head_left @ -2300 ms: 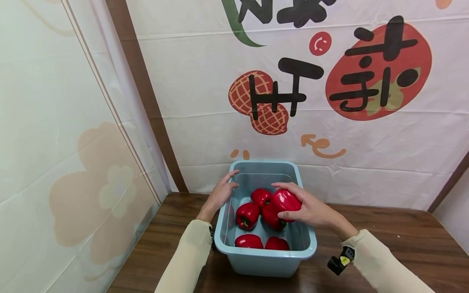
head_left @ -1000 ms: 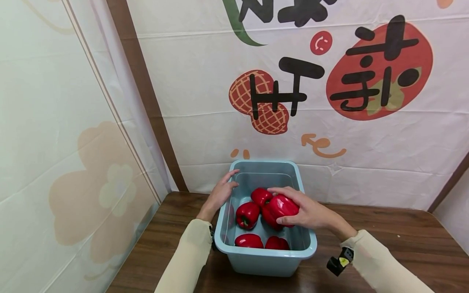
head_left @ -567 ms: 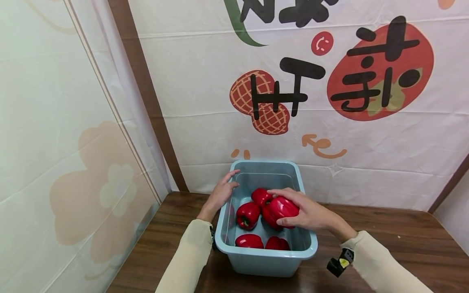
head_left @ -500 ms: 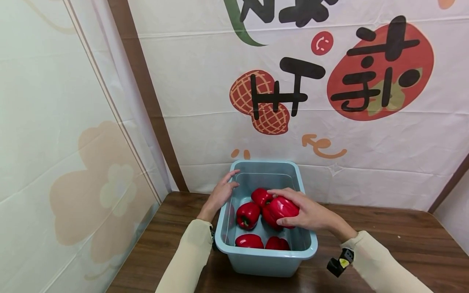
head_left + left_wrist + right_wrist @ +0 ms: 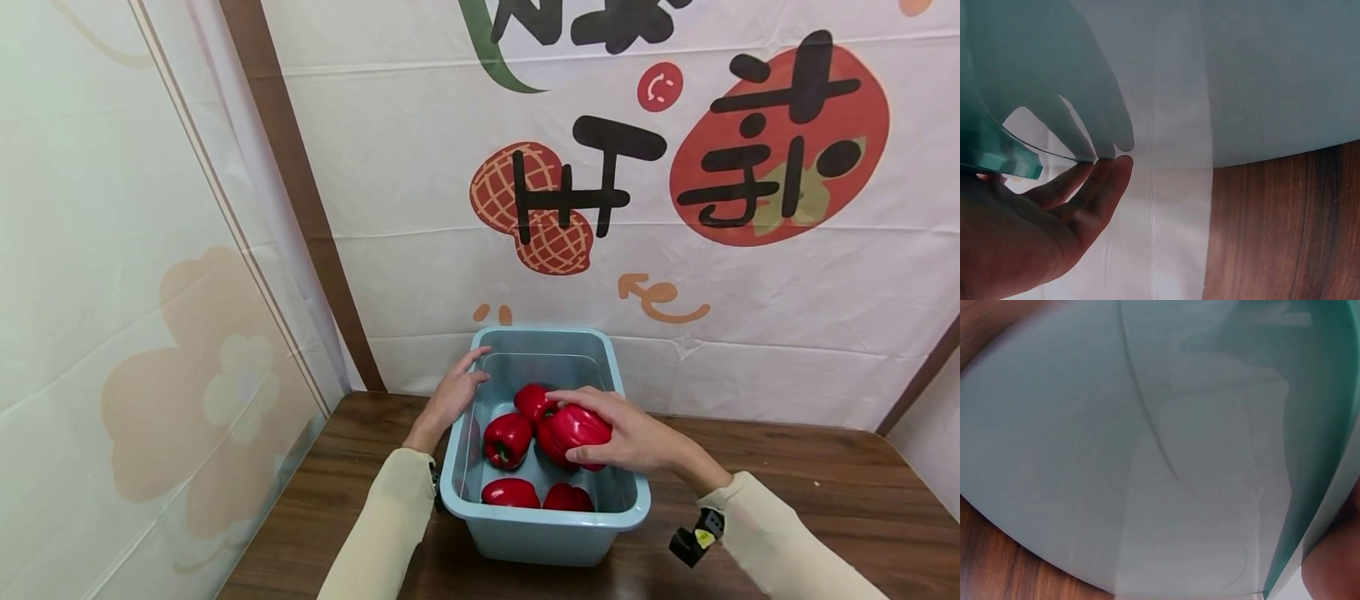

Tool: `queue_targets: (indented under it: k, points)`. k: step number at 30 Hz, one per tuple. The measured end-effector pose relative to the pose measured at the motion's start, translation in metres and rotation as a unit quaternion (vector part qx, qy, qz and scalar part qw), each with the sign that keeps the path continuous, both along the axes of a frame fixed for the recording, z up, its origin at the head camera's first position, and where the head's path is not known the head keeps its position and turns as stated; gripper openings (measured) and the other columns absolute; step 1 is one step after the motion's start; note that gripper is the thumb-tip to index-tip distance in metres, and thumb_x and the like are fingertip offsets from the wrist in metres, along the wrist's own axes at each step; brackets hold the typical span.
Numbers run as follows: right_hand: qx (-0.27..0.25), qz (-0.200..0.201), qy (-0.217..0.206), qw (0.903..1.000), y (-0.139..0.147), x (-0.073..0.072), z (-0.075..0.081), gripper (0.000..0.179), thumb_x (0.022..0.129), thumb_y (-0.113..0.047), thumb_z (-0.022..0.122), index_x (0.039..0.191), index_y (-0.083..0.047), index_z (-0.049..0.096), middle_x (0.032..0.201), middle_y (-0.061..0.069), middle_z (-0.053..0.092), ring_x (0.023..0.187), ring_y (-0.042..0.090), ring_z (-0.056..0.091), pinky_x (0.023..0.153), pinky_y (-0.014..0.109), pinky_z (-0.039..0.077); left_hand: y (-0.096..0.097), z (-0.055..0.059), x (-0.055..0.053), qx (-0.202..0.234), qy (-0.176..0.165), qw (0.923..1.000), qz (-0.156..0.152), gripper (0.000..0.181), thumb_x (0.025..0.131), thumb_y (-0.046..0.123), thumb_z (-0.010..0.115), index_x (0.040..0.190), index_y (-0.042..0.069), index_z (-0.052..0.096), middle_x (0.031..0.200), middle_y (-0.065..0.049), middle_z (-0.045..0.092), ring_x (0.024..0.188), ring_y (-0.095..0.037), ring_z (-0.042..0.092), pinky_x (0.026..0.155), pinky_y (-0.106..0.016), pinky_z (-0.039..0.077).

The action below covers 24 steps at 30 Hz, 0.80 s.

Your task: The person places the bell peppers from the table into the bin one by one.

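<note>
A light blue plastic tub (image 5: pixel 546 520) holds several glossy red bell peppers. My right hand (image 5: pixel 637 432) reaches over its right side, with fingers and thumb round one red bell pepper (image 5: pixel 585 427). That pepper overlaps another in the head view; whether they touch is unclear. My left hand (image 5: pixel 450 397) holds the left rim, thumb and a finger over the edge. In the left wrist view its other fingers (image 5: pixel 1107 187) touch the tub's outer wall. The right wrist view shows mostly that outer wall (image 5: pixel 1054 450); the held pepper is hidden there.
Inside the tub lie another bell pepper (image 5: pixel 507 442) at the left, one at the back (image 5: pixel 531 402), and two near the front wall. The tub stands on a brown wooden table (image 5: pixel 795 500), close to a printed white cloth backdrop (image 5: pixel 420 275).
My right hand has brought its pepper slightly left and down over the other peppers. During the last half second the pepper turns a little in the fingers. My left hand stays on the rim.
</note>
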State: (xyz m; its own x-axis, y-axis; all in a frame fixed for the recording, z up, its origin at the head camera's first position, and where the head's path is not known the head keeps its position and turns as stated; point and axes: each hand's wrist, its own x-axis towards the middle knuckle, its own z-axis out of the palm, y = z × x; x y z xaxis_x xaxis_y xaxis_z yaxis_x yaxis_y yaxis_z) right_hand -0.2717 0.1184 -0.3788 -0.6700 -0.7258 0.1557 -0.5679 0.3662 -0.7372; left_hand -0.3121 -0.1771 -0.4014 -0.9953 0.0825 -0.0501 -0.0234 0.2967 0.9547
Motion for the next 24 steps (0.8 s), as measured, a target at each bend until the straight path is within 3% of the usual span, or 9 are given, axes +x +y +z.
queue_targets:
  k: [6,12,19,24]
  points:
    - [0.014,-0.006,0.003,0.9999,0.000,0.001,0.000,0.077,0.079,-0.037,0.080,0.147,-0.033,0.044,0.140,0.006,0.050,0.126,0.030,0.040,0.082,0.032,0.054,0.001,0.000,0.000,-0.001,0.004,1.0000,0.002,0.052,0.099,0.022,0.042,0.151,0.025,0.040,0.158,-0.012,0.032,0.131,-0.042,0.044,0.105,-0.061,0.038]
    - [0.015,-0.007,0.014,0.9998,0.001,0.000,0.000,0.075,0.081,-0.037,0.078,0.148,-0.033,0.043,0.138,0.004,0.052,0.126,0.030,0.041,0.083,0.033,0.053,0.001,0.001,0.000,-0.001,-0.002,1.0000,0.002,0.052,0.099,0.024,0.042,0.151,0.026,0.040,0.159,-0.011,0.031,0.134,-0.041,0.042,0.107,-0.061,0.036]
    - [-0.013,0.011,0.013,0.9998,0.001,-0.001,-0.002,0.073,0.086,-0.031,0.074,0.150,-0.032,0.040,0.138,0.002,0.054,0.122,0.030,0.053,0.081,0.030,0.056,0.006,0.037,0.027,-0.012,-0.017,0.9997,-0.013,0.053,0.100,0.018,0.041,0.152,0.019,0.038,0.159,-0.018,0.028,0.131,-0.039,0.044,0.107,-0.060,0.037]
    - [-0.026,0.005,-0.007,0.9996,0.002,-0.001,-0.004,0.070,0.089,-0.028,0.071,0.151,-0.028,0.039,0.139,0.011,0.053,0.118,0.038,0.054,0.079,0.030,0.056,0.001,0.015,0.008,-0.013,-0.015,0.9998,-0.008,0.053,0.100,0.022,0.042,0.153,0.021,0.037,0.160,-0.015,0.028,0.131,-0.039,0.043,0.106,-0.061,0.037]
